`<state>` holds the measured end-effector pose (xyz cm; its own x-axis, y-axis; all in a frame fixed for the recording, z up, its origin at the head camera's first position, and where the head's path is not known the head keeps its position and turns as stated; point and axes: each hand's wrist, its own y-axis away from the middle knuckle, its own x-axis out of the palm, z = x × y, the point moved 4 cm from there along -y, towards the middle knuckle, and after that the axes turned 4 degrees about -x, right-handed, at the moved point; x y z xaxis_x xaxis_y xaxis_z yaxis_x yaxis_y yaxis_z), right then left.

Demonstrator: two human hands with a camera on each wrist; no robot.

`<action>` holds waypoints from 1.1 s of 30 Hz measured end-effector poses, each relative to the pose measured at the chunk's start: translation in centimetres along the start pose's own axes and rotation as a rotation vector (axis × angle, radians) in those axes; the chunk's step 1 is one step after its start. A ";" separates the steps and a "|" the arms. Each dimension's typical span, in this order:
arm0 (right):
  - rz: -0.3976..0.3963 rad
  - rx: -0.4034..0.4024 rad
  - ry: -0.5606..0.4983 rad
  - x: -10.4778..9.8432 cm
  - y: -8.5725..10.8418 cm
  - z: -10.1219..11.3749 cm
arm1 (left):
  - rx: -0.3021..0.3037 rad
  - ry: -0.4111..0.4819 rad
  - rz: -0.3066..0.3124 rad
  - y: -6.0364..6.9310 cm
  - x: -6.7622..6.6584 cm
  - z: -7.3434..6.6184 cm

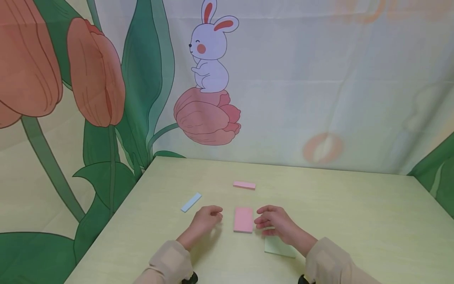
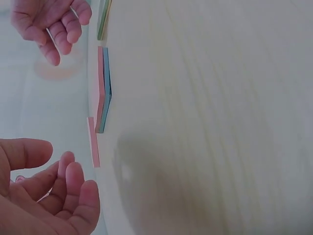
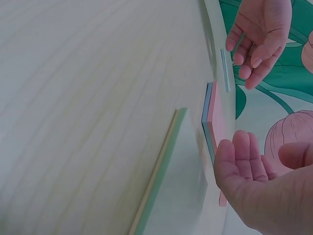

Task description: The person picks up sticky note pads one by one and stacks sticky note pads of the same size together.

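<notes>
A pink rectangular pad, like a block of sticky notes, lies flat between the two hands. Under it shows a blue layer in the left wrist view. My left hand hovers to the pad's left, fingers loosely bent, holding nothing. To the pad's right is my right hand, also holding nothing, its fingers relaxed and spread a little. Partly covered by that hand in the head view is a pale green pad; the right wrist view shows a yellowish layer beneath it.
A narrow pink strip lies farther back, beyond the pink pad. Farther left, a light blue strip rests at a slant. The pale table ends at a printed cloth with tulips and a rabbit.
</notes>
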<state>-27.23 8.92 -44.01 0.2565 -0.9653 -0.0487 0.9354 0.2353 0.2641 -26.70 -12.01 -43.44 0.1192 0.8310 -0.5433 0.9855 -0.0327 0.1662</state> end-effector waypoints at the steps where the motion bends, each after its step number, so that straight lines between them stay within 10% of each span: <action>1: 0.000 0.000 -0.001 -0.1 -0.1 -0.1 | 0.006 -0.009 -0.021 -0.1 -0.2 0.0; 19: 0.014 0.002 0.016 -0.5 0.2 0.3 | 0.023 -0.102 -0.169 -1.4 -3.5 1.1; 33: 0.040 -0.001 0.018 -0.8 0.4 0.4 | -0.087 -0.231 -0.178 -2.5 -5.3 2.7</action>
<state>-27.20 9.78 -43.53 0.2980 -0.9530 -0.0554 0.9246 0.2737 0.2651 -29.49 -17.86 -43.23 -0.0209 0.6710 -0.7411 0.9807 0.1581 0.1155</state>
